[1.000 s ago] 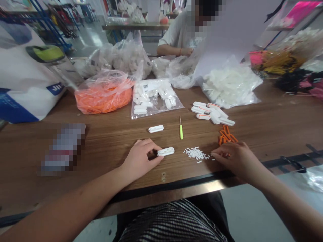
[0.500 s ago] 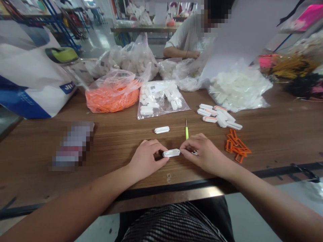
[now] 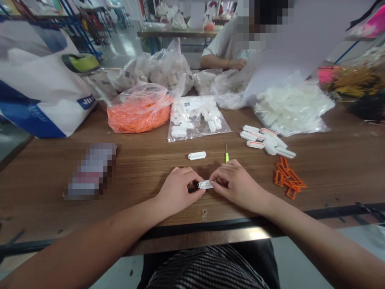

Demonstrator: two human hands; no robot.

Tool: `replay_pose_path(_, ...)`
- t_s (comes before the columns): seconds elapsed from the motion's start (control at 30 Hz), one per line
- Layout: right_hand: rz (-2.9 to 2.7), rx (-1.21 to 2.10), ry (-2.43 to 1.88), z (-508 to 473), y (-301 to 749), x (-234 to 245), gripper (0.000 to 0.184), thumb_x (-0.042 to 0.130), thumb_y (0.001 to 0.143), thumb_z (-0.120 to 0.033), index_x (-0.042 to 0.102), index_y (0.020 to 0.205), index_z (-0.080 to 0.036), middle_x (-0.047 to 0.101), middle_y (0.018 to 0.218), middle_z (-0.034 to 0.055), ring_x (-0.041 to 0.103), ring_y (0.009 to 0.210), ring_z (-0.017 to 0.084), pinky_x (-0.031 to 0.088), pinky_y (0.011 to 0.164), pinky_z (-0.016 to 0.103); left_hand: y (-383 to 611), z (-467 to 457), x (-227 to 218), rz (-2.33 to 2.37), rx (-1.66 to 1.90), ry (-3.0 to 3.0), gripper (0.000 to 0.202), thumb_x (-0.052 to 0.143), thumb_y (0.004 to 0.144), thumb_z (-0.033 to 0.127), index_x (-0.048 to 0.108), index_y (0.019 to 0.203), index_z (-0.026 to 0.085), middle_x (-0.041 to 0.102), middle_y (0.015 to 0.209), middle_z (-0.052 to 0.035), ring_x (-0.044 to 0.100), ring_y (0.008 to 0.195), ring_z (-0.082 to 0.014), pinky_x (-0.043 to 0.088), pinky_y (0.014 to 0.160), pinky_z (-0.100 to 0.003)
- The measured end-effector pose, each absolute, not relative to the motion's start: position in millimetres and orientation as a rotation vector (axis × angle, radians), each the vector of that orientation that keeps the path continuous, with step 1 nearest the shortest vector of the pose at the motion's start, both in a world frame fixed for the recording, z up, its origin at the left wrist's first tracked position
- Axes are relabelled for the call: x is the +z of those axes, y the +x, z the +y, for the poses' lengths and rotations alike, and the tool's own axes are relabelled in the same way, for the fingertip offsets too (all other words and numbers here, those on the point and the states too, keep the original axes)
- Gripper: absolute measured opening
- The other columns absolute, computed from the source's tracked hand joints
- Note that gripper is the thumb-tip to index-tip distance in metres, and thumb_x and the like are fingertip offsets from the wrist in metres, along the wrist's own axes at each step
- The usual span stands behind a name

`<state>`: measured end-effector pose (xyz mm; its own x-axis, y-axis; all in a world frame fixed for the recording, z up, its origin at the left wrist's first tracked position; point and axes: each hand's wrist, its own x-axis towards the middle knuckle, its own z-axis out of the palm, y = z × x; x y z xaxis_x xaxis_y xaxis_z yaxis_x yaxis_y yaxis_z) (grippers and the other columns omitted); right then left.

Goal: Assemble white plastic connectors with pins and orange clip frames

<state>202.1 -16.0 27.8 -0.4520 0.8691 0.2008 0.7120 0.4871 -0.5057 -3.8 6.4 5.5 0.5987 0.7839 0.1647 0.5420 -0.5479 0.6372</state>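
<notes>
A small white connector housing (image 3: 205, 184) with rows of holes is between my two hands, just above or on the table. My left hand (image 3: 179, 188) pinches its left end between thumb and fingers. Closed over the right end is my right hand (image 3: 236, 182), its fingertips covering that part of the housing. Whether a smaller part is also in the right fingers is hidden. Behind the hands lies another white connector housing (image 3: 197, 155). A small pick with a yellow-green handle (image 3: 227, 157) rests on the table, partly covered by my right hand.
On the right lie several white housings (image 3: 255, 144) and orange frames (image 3: 291, 176). Bags of orange parts (image 3: 138, 114) and white parts (image 3: 195, 116) line the back. A blurred flat object (image 3: 90, 170) is on the left. Across the table sits a person (image 3: 222, 52).
My right hand has moved left onto the housing, now covering its right end. The left hand keeps its pinch. The whole view has shifted slightly.
</notes>
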Motion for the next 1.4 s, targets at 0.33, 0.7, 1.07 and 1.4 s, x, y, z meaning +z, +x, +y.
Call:
replay_pose_path(0.33,-2.46,0.161,-1.14,-19.7,203.4,26.8,0.024,0.05,0.093,-0.017,0.067,0.075,-0.017,0.064,0.065,0.0009,0.053,0.065,0.015,0.034,0.078,0.032,-3.1,5.7,5.3,1.043,0.622,2.284,0.007,0.07,0.078,0.023,0.069,0.085,0.021,0.062,0.073,0.0026,0.058,0.071,-0.0154,0.037,0.075,-0.034)
replay_pose_path(0.7,-2.517,0.085,-1.115,-31.6,203.9,30.9,0.025,0.048,0.09,-0.019,0.072,0.089,-0.016,0.065,0.064,0.0033,0.055,0.065,0.018,0.037,0.072,0.036,-3.7,6.8,5.3,1.054,0.612,2.265,0.006,0.068,0.08,0.024,0.07,0.085,0.022,0.061,0.073,0.0027,0.057,0.07,-0.0148,0.037,0.075,-0.033)
replay_pose_path(1.07,-2.157,0.278,-1.831,-68.7,307.7,40.0,0.022,0.059,0.084,-0.03,0.068,0.064,-0.025,0.067,0.061,-0.0022,0.061,0.06,0.016,0.041,0.07,0.035,-7.2,10.7,3.8,1.042,0.593,2.31,0.006,0.066,0.08,0.026,0.067,0.085,0.022,0.064,0.076,0.0023,0.058,0.071,-0.0154,0.039,0.075,-0.034)
replay_pose_path(1.4,-2.049,0.248,-1.986,-92.5,308.1,19.6,0.028,0.058,0.087,-0.038,0.071,0.066,-0.025,0.068,0.061,-0.0033,0.061,0.058,0.015,0.04,0.074,0.036,-5.9,11.4,5.0,1.046,0.582,2.338,0.006,0.066,0.08,0.025,0.068,0.086,0.023,0.064,0.076,0.0017,0.058,0.071,-0.0164,0.04,0.074,-0.034)
